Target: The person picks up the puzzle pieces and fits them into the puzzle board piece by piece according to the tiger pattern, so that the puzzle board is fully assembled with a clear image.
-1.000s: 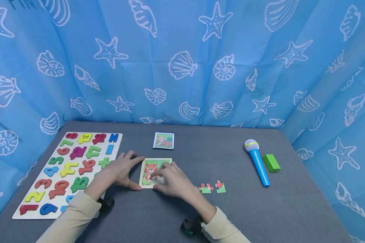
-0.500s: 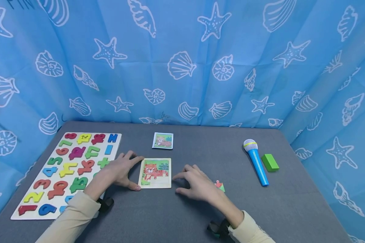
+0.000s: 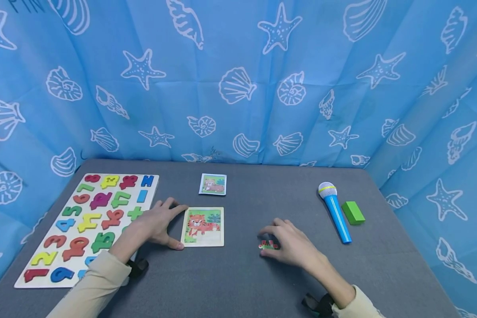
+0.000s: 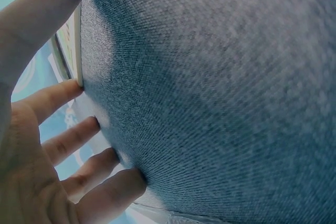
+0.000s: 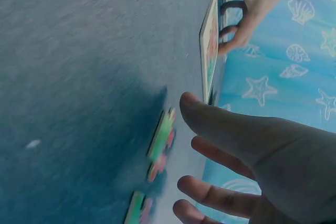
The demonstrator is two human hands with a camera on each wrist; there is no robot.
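A wooden puzzle board (image 3: 208, 240) with a tiger picture lies mid-table; a strip along its lower right shows bare wood. My left hand (image 3: 159, 223) spans the board's left side, thumb at the near corner and index fingertip at the far corner. In the left wrist view, its other fingers (image 4: 79, 135) are spread, tips near the cloth. My right hand (image 3: 292, 243) hovers over a red-and-green puzzle piece (image 3: 268, 245), thumb and fingers apart on either side of it. A second puzzle piece (image 5: 135, 207) lies close by in the right wrist view, hidden by the hand in the head view.
A white number board (image 3: 75, 229) with coloured numerals lies left, partly under my left forearm. A small picture card (image 3: 213, 184) lies beyond the puzzle. At right are a blue toy microphone (image 3: 337, 216) and a green block (image 3: 353, 213). A blue shell-print curtain (image 3: 238, 88) stands behind.
My right hand has left the puzzle board and moved right to the loose pieces. The left hand stays at the board's left edge.
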